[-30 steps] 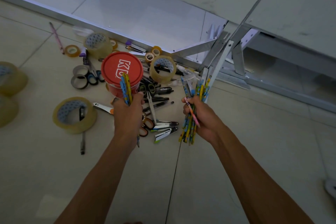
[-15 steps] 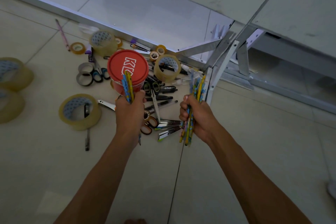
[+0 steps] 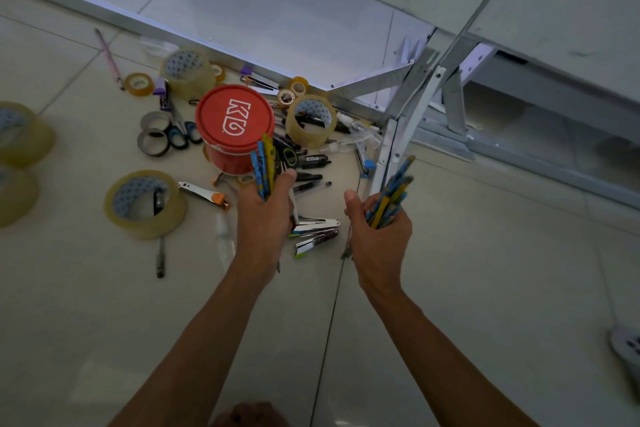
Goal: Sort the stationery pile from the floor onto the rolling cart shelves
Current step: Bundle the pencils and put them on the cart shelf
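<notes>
My left hand (image 3: 265, 218) grips a few blue-and-yellow patterned pencils (image 3: 262, 163) that stick up in front of a red lidded tub (image 3: 234, 121). My right hand (image 3: 379, 236) holds a thicker bundle of the same pencils (image 3: 391, 192), their tips pointing up and right. Both hands hover over the stationery pile on the tiled floor: black pens (image 3: 310, 170), metal staplers (image 3: 317, 230), scissors (image 3: 180, 130) and tape rolls (image 3: 311, 120). The cart shelves are not clearly in view.
A big clear tape roll (image 3: 145, 203) lies at the left with a pen under it; more rolls (image 3: 20, 139) sit at the far left edge. A pink pencil (image 3: 109, 59) lies apart. A metal frame (image 3: 408, 114) and a glass panel run behind the pile.
My right hand has closed round its pencil bundle and moved right, away from the left hand, with the bundle's tips tilting to the right. The left hand has held still.
</notes>
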